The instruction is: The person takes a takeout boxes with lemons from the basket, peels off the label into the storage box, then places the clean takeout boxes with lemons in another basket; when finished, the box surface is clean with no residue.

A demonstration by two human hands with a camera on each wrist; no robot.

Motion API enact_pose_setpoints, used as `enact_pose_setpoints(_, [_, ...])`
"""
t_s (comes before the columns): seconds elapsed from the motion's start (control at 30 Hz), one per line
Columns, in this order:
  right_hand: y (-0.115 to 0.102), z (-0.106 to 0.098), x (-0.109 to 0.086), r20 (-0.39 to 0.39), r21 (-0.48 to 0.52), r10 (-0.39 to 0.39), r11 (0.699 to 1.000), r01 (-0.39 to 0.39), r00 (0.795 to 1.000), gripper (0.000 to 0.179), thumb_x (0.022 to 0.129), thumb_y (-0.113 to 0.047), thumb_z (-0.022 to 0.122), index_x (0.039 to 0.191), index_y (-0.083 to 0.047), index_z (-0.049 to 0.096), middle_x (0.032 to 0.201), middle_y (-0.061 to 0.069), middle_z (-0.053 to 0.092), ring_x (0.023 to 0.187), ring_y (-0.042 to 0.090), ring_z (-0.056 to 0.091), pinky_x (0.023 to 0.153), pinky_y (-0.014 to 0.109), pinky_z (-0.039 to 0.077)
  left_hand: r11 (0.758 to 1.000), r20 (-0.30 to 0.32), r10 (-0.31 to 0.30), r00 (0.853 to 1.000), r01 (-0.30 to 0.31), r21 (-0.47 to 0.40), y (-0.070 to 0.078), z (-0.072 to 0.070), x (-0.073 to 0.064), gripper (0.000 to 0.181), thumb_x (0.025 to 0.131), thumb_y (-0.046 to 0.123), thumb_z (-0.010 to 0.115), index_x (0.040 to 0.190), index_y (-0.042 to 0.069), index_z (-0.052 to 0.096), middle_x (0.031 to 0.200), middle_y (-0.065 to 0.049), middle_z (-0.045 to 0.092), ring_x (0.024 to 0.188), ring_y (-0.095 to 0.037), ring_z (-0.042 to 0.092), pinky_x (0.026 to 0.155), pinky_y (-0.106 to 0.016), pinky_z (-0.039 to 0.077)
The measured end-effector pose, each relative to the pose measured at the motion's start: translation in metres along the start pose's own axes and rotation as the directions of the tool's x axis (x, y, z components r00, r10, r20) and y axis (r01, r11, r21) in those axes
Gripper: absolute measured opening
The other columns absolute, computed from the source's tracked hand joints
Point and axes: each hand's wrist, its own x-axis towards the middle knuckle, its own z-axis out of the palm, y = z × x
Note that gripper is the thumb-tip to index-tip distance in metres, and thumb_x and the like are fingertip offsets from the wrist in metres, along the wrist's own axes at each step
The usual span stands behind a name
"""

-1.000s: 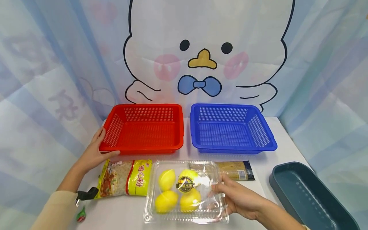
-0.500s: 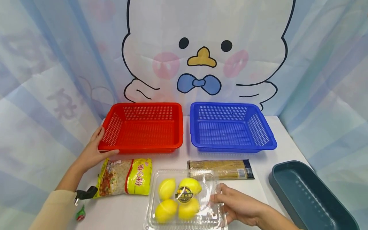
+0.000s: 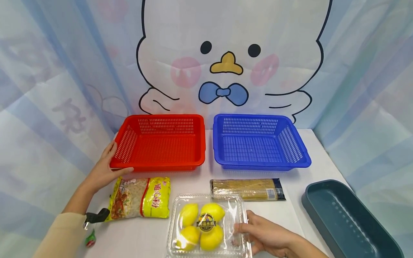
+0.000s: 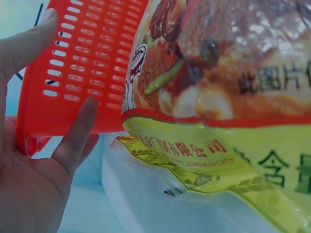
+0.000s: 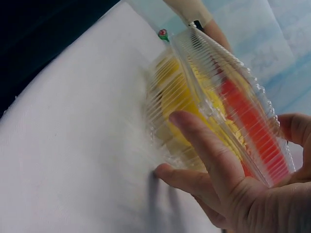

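Note:
My right hand grips the right side of a clear plastic clamshell box holding several yellow lemons. The box has a dark round label on its lid. In the right wrist view, the thumb presses on one face of the box, and other fingers reach under it, close over the white cloth. My left hand rests at the near left corner of the red basket. Its fingers lie spread along the basket's side in the left wrist view, just beside a yellow bag of pasta.
A blue basket stands right of the red one. Between it and the box lies a packet of dry noodles. A dark teal tray stands at the right edge. A small green and red item is near my left sleeve.
My right hand has brought the box of lemons down and nearer to me, uncovering more of the noodle packet. The left hand stays at the red basket's corner.

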Motion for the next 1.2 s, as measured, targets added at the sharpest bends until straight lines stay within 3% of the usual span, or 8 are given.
enact_pose_setpoints(0.1, [0.0025, -0.0001, 0.0008, -0.014, -0.008, -0.008, 1.000, 0.008, 1.000, 0.068, 0.111, -0.026, 0.054, 0.150, 0.008, 0.010, 0.139, 0.029, 0.050, 0.112, 0.030, 0.072, 0.076, 0.036, 0.067, 1.000, 0.000, 0.002, 1.000, -0.002, 0.004, 0.0011, 0.0004, 0.0001, 0.122, 0.091, 0.044, 0.082, 0.169, 0.013, -0.007, 0.178, -0.012, -0.014, 0.155, -0.057, 0.016, 0.109, -0.080, 0.037])
enact_pose_setpoints(0.23, [0.0039, 0.0013, 0.0010, -0.030, -0.027, -0.001, 1.000, 0.000, 1.000, 0.047, 0.109, -0.027, 0.056, 0.125, 0.001, 0.022, 0.129, 0.025, 0.051, 0.105, 0.026, 0.072, 0.066, 0.027, 0.065, 1.000, -0.009, 0.011, 1.000, -0.011, 0.005, 0.0030, 0.0002, 0.0000, 0.122, 0.091, 0.044, 0.082, 0.169, 0.011, -0.005, 0.178, -0.013, -0.013, 0.155, -0.057, 0.017, 0.109, -0.080, 0.037])
enact_pose_setpoints(0.43, [0.0026, 0.0035, 0.0008, -0.074, -0.076, 0.024, 0.997, -0.030, 0.997, 0.087, 0.108, -0.033, 0.061, 0.148, 0.014, -0.001, 0.147, 0.037, 0.044, 0.085, 0.018, 0.072, 0.054, 0.019, 0.058, 1.000, -0.007, 0.008, 1.000, -0.008, -0.004, 0.0041, -0.0002, -0.0001, 0.122, 0.091, 0.043, 0.082, 0.169, 0.011, -0.005, 0.178, -0.011, -0.014, 0.156, -0.057, 0.016, 0.110, -0.081, 0.036])
enact_pose_setpoints(0.5, [0.0019, 0.0039, 0.0006, -0.095, -0.102, 0.030, 0.994, -0.039, 0.995, 0.090, 0.108, -0.035, 0.061, 0.149, 0.015, -0.001, 0.147, 0.038, 0.045, 0.072, 0.014, 0.070, 0.052, 0.019, 0.058, 1.000, -0.006, 0.007, 1.000, -0.007, -0.006, 0.0039, -0.0002, 0.0000, 0.122, 0.091, 0.043, 0.083, 0.169, 0.011, -0.005, 0.178, -0.011, -0.014, 0.156, -0.057, 0.016, 0.110, -0.081, 0.036])
enact_pose_setpoints(0.57, [0.0015, 0.0041, 0.0005, -0.111, -0.124, 0.031, 0.991, -0.045, 0.993, 0.076, 0.108, -0.036, 0.062, 0.141, 0.012, 0.013, 0.143, 0.034, 0.050, 0.066, 0.011, 0.067, 0.052, 0.019, 0.058, 1.000, -0.007, 0.008, 1.000, -0.008, -0.007, 0.0037, -0.0001, 0.0002, 0.122, 0.091, 0.043, 0.083, 0.169, 0.010, -0.005, 0.178, -0.011, -0.014, 0.156, -0.057, 0.015, 0.110, -0.081, 0.036])
enact_pose_setpoints(0.73, [0.0005, 0.0034, 0.0000, -0.165, -0.201, 0.008, 0.979, -0.042, 0.986, 0.051, 0.109, -0.035, 0.060, 0.120, 0.000, 0.025, 0.125, 0.026, 0.060, 0.081, 0.018, 0.072, 0.055, 0.023, 0.060, 1.000, -0.010, 0.010, 1.000, -0.010, -0.012, 0.0035, 0.0009, 0.0005, 0.122, 0.091, 0.043, 0.083, 0.169, 0.011, -0.005, 0.178, -0.012, -0.013, 0.157, -0.057, 0.014, 0.110, -0.080, 0.037])
enact_pose_setpoints(0.93, [-0.0002, 0.0040, -0.0031, -0.263, -0.340, -0.026, 0.938, -0.068, 0.965, 0.052, 0.107, -0.038, 0.064, 0.120, 0.000, 0.030, 0.112, 0.021, 0.065, 0.088, 0.025, 0.068, 0.063, 0.034, 0.063, 1.000, -0.014, 0.015, 1.000, -0.015, -0.003, 0.0031, 0.0016, 0.0008, 0.121, 0.091, 0.044, 0.082, 0.170, 0.011, -0.004, 0.178, -0.013, -0.012, 0.156, -0.057, 0.015, 0.109, -0.079, 0.039])
enact_pose_setpoints(1.2, [0.0011, 0.0048, -0.0016, -0.287, -0.393, -0.056, 0.918, -0.064, 0.956, 0.051, 0.106, -0.036, 0.067, 0.120, -0.001, 0.032, 0.109, 0.018, 0.069, 0.084, 0.024, 0.070, 0.062, 0.036, 0.063, 0.999, -0.023, 0.026, 0.999, -0.026, -0.017, 0.0024, -0.0006, -0.0031, 0.121, 0.091, 0.041, 0.083, 0.170, 0.012, -0.005, 0.178, -0.012, -0.013, 0.157, -0.056, 0.013, 0.109, -0.081, 0.036])
